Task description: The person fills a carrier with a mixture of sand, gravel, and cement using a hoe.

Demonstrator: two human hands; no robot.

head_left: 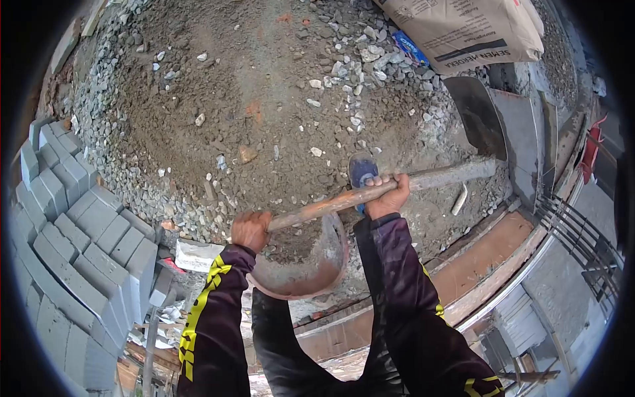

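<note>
I see both hands wrapped around a hoe's wooden handle (370,192), which crosses the middle of the frame. My left hand (251,229) grips its near end at centre left; my right hand (388,195) clamps it further along, just right of centre. The dark blade (477,118) sits at upper right, over a mound of sand and gravel (264,99). A cement sack (463,30) in the top right corner reads "SEMEN MERDEKA". Grey blocks (86,231) are stacked at left.

Dark purple-black long sleeves (397,264) with yellow lettering running down the left forearm, some yellow print near the right elbow too. Bare hands, blue shoe (361,171).
</note>
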